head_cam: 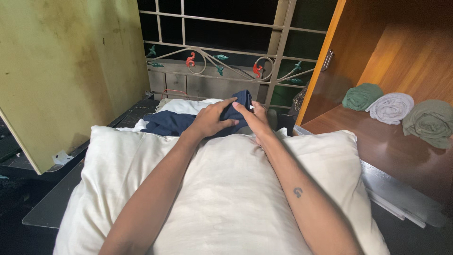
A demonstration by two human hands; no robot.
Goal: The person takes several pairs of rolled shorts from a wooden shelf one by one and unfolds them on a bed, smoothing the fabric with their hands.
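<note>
Landmark was the large white fabric pillow [226,189]. Left of it stood a stained yellow-green board [61,71]. Just past the pillow's far edge lay a dark navy blue cloth garment [172,123], partly bunched. Left hand [212,120] rested on the garment, fingers curled and pressing it. Right hand [257,118] touched the garment's raised end, fingers pinching the fabric. Right of the pillow, an orange-brown wooden cupboard shelf [377,141] held three rolled cloths: dark green [362,97], pale grey-white [390,107], olive [430,122].
</note>
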